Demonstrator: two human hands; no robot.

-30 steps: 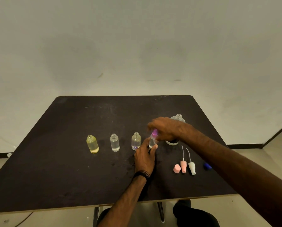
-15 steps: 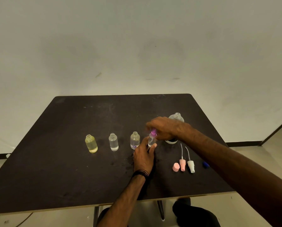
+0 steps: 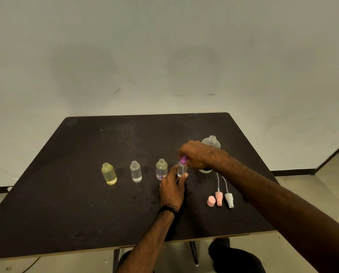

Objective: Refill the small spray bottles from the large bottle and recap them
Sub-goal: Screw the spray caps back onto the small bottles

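Recapping seems underway: the left hand grips the small clear spray bottle upright on the black table while the right hand pinches its purple spray cap, likely needing twisting tight next.

A dark brown, scuffed square tabletop with a pale wooden edge filled the lower half of the view, its surface marked with dusty smears toward twelve o'clock. Thin black metal legs showed beneath its near edge at six o'clock. Behind it rose a plain off-white wall with faint grey smudges. A black skirting board ran along the wall's foot at three o'clock, above a beige tiled floor.
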